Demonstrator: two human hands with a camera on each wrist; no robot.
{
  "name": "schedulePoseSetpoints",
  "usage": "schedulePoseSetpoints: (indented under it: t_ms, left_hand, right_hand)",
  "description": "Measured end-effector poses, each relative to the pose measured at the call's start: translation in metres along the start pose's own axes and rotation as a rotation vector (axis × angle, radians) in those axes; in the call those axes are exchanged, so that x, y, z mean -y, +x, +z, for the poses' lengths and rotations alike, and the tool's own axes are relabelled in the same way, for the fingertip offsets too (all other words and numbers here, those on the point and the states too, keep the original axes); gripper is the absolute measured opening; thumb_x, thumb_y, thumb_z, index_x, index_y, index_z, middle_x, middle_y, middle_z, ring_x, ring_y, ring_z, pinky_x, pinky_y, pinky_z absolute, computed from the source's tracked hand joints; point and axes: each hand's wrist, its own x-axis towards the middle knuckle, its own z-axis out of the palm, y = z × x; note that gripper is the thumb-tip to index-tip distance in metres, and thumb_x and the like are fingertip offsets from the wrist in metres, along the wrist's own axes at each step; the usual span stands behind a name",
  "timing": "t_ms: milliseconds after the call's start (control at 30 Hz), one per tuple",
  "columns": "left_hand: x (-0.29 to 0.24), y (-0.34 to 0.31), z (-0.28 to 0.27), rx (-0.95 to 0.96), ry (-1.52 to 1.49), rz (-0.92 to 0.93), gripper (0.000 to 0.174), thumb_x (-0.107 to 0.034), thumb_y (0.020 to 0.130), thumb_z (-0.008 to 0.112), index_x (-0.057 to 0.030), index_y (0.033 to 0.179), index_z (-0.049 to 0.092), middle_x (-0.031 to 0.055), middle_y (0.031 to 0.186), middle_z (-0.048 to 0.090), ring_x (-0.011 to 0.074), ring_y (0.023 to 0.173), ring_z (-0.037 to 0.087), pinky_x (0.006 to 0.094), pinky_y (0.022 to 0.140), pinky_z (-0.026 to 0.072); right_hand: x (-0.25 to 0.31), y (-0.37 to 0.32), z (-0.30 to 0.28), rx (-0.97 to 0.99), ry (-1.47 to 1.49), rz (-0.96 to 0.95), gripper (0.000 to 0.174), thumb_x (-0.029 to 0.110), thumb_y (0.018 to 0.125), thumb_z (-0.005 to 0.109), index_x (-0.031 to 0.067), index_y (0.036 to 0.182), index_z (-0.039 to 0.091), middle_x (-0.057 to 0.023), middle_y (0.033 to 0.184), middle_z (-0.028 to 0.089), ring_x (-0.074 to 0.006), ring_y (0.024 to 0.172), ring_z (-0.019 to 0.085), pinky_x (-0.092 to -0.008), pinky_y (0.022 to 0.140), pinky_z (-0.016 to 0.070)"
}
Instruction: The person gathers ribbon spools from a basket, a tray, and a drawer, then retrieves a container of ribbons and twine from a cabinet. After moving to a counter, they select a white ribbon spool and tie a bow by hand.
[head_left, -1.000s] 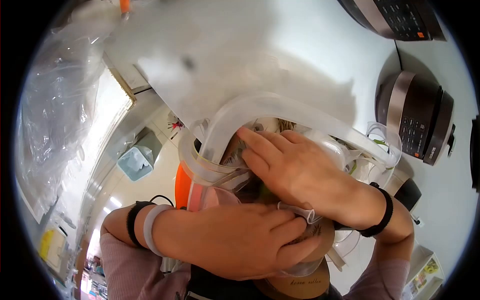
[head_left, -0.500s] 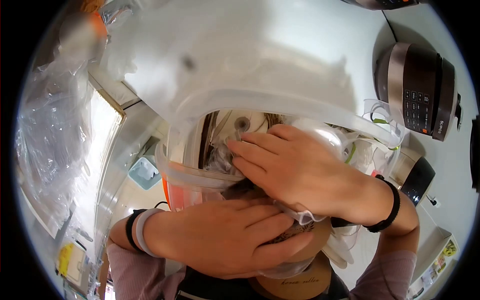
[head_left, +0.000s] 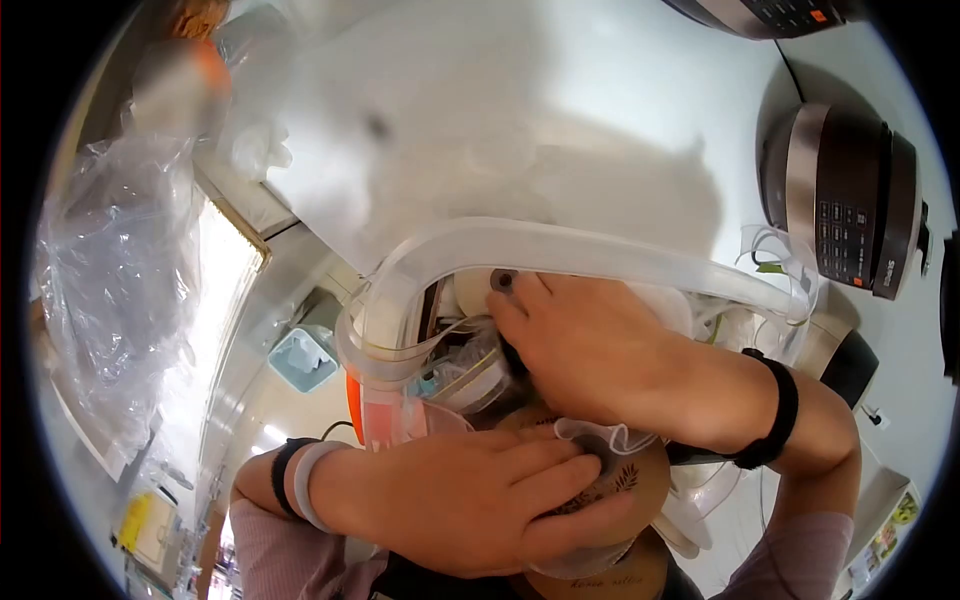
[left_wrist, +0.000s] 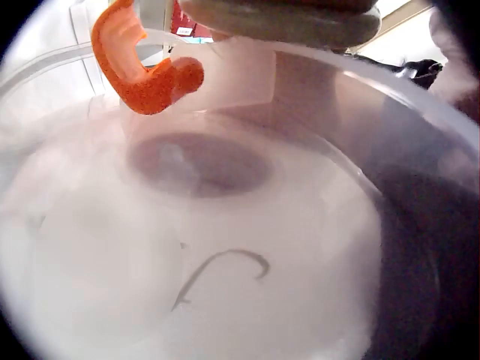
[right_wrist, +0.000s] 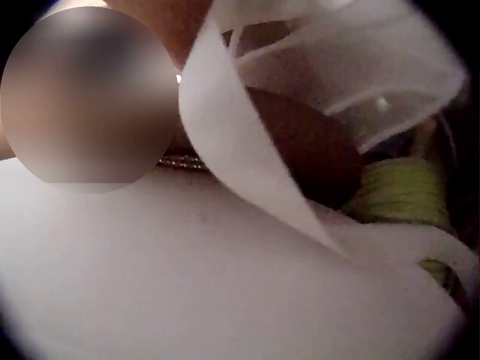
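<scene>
The left hand (head_left: 460,500) lies with its fingers extended over a brown disc (head_left: 652,482) printed with leaves, just outside the near edge of the clear plastic bin (head_left: 560,240); its thumb is hidden. The right hand (head_left: 600,350) reaches over that near side into the bin, fingers bent down, the fingertips beside a pale round spool (head_left: 470,294) with a dark center; whether it grips anything cannot be told. Clear plastic packets (head_left: 478,372) lie toward the bin's left end. A dark cooker (head_left: 845,200) stands beyond the bin's right end.

The left wrist view alone shows a curved dark strand (left_wrist: 229,259) against cloudy plastic, with an orange piece (left_wrist: 150,86) above it. The right wrist view alone shows a green wound spool (right_wrist: 401,191), a loose white ribbon (right_wrist: 236,135) and a short beaded string (right_wrist: 182,162); neither wrist view shows clearly how the fingers lie.
</scene>
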Motion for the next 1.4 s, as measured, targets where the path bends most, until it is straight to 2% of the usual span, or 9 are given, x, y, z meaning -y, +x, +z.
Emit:
schedulePoseSetpoints:
  t_ms: [133,233,300,333,600,833,1033,1233,1400]
  left_hand:
    - [-0.001,-0.001,0.002,-0.012,-0.036,-0.026,0.042,-0.018,0.077,0.057,-0.006,0.117,0.057,0.0106,0.099,0.059,0.0213,0.081,0.06,0.0257,0.066,0.0496]
    - [-0.002,0.0,0.003,-0.007,0.01,-0.014,0.041,-0.017,0.077,0.055,-0.0061,0.116,0.057,0.0115,0.099,0.059,0.0216,0.082,0.061,0.0262,0.069,0.0499]
    - [-0.001,0.001,0.003,-0.019,0.006,-0.021,0.04,-0.016,0.078,0.053,-0.0066,0.117,0.057,0.0111,0.099,0.059,0.0213,0.083,0.061,0.0267,0.072,0.0499]
    - [-0.002,0.001,0.003,-0.021,0.007,-0.02,0.04,-0.016,0.078,0.053,-0.0066,0.117,0.057,0.0111,0.099,0.059,0.0213,0.083,0.061,0.0267,0.072,0.0499]
    - [-0.003,0.001,-0.001,-0.028,0.055,-0.047,0.04,-0.015,0.079,0.05,-0.0097,0.118,0.056,0.0098,0.098,0.059,0.0186,0.084,0.06,0.0298,0.079,0.0507]
    - [-0.005,0.003,-0.002,-0.021,0.051,-0.065,0.04,-0.017,0.079,0.05,-0.0096,0.118,0.056,0.0102,0.099,0.059,0.0181,0.086,0.06,0.0301,0.08,0.05]
    - [0.006,-0.002,0.015,-0.199,0.105,0.109,0.04,-0.019,0.079,0.051,-0.0069,0.117,0.056,0.0115,0.098,0.059,0.0205,0.086,0.06,0.0327,0.08,0.0499]
    - [-0.003,-0.005,0.006,-0.118,-0.043,-0.012,0.042,-0.019,0.077,0.052,-0.0046,0.117,0.055,0.0128,0.098,0.058,0.0241,0.085,0.059,0.0349,0.081,0.0497]
    - [-0.003,-0.007,0.002,-0.074,-0.074,-0.019,0.044,-0.019,0.078,0.051,-0.0035,0.119,0.053,0.0158,0.098,0.058,0.0249,0.084,0.059,0.0367,0.08,0.051]
  right_hand:
    - [-0.003,0.003,0.003,-0.045,0.106,-0.003,0.045,0.008,0.066,0.061,-0.0039,0.109,0.052,-0.0171,0.104,0.054,-0.0299,0.095,0.055,-0.0358,0.079,0.0464]
    - [-0.003,0.017,-0.005,-0.308,-0.075,-0.085,0.042,0.009,0.065,0.061,-0.0031,0.105,0.054,-0.0159,0.098,0.056,-0.0305,0.094,0.055,-0.0368,0.077,0.0469]
    - [-0.002,0.026,-0.017,0.113,0.17,0.078,0.041,0.008,0.064,0.062,-0.0036,0.103,0.054,-0.0177,0.101,0.054,-0.0321,0.094,0.055,-0.0389,0.074,0.0475]
    - [-0.004,0.024,-0.013,0.114,0.168,0.078,0.041,0.008,0.064,0.062,-0.0036,0.103,0.054,-0.0177,0.101,0.054,-0.0321,0.094,0.055,-0.0389,0.074,0.0475]
    - [0.002,0.004,-0.004,-0.376,0.04,-0.091,0.041,0.005,0.062,0.061,-0.0047,0.102,0.055,-0.022,0.094,0.056,-0.0346,0.089,0.057,-0.0391,0.073,0.0474]
    - [-0.009,0.028,0.009,-0.121,0.057,-0.116,0.023,0.008,0.061,0.063,-0.0036,0.081,0.061,-0.0172,0.078,0.059,-0.0319,0.073,0.059,-0.0377,0.064,0.0477]
    - [-0.009,0.021,-0.004,-0.031,0.116,-0.048,0.024,0.008,0.06,0.064,-0.0019,0.082,0.062,-0.0174,0.078,0.06,-0.0323,0.073,0.06,-0.0386,0.064,0.0479]
    - [-0.002,0.021,-0.012,-0.085,0.121,-0.011,0.025,0.008,0.059,0.065,-0.0001,0.083,0.063,-0.0176,0.078,0.061,-0.0328,0.073,0.06,-0.0394,0.064,0.048]
    - [-0.002,0.044,0.009,0.116,0.226,0.018,0.026,0.009,0.058,0.066,0.0013,0.084,0.064,-0.0178,0.078,0.063,-0.0331,0.073,0.061,-0.0401,0.063,0.0481]
